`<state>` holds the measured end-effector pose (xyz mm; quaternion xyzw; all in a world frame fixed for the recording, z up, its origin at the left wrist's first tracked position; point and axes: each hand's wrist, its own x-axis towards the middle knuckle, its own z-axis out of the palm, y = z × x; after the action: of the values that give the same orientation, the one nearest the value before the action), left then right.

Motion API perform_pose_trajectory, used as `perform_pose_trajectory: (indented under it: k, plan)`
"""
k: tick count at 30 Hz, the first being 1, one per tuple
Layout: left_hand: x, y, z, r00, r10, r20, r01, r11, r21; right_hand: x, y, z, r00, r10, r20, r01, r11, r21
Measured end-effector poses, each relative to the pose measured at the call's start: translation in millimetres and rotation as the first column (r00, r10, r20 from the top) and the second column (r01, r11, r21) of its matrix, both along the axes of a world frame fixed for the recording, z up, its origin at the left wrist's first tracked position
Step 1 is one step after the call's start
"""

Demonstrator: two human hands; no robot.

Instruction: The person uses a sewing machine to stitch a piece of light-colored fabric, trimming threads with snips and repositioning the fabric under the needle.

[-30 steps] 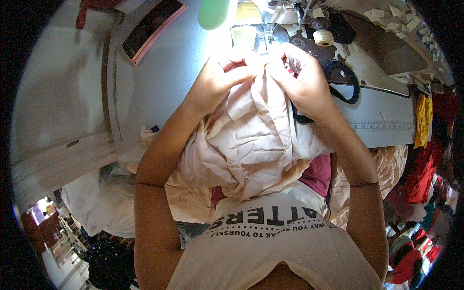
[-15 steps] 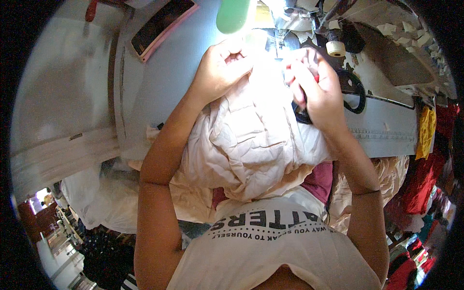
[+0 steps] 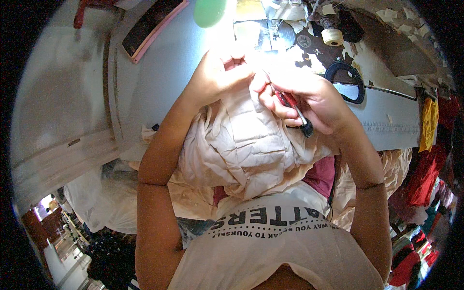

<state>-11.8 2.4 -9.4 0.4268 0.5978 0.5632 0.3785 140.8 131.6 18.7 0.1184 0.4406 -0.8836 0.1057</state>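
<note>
A bunched cream cloth (image 3: 237,140) lies over my lap and rises to the table edge, its upper end washed out by bright light. My left hand (image 3: 220,77) is closed, pinching the cloth's upper end between thumb and fingers. Close beside it, my right hand (image 3: 314,99) is curled around small thread snips (image 3: 288,100) with red and black parts. The right fingertips meet the left ones at the cloth; glare hides what lies between them and the tips of the snips.
Beyond my hands stands a sewing machine (image 3: 285,36) under a strong light. A black ring-shaped thing (image 3: 358,92) lies to its right. A phone in a pink case (image 3: 152,29) and a green object (image 3: 209,12) are at the far left. Yellow cloth (image 3: 428,125) hangs right.
My right hand has come left, away from the machine, and turned, so the snips now show plainly. Both hands are closer together, and the cloth's end has come away from the machine's needle area.
</note>
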Motion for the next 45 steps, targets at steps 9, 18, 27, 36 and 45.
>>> perform_pose_trajectory:
  k: [9, 18, 27, 36, 45]
  plan:
    - [3.2, -3.6, 7.4, 1.0, 0.028, -0.001, -0.028, 0.996, -0.082, -5.7, -1.1, -12.3, 0.922, -0.13, -0.365, 0.383, 0.451, 0.806]
    - [-9.4, -10.5, -21.2, 0.908, -0.059, -0.415, 0.056, 0.998, -0.019, -11.6, 4.9, -23.1, 0.919, -0.138, -0.37, 0.38, 0.569, 0.729]
    - [-3.9, -15.3, -23.6, 0.784, -0.031, 0.62, -0.001, 0.999, 0.051, -13.5, 4.1, -24.5, 0.918, -0.178, -0.354, 0.395, 0.5, 0.771]
    - [-2.7, -13.6, -22.7, 0.701, 0.012, 0.713, -0.04, 0.999, 0.023, -13.8, 3.3, -24.7, 0.894, -0.178, -0.411, 0.44, 0.518, 0.733]
    - [-7.2, -13.3, -25.2, 0.703, -0.028, 0.71, -0.004, 0.999, 0.043, -13.9, 4.7, -23.8, 0.911, -0.199, -0.362, 0.402, 0.628, 0.666]
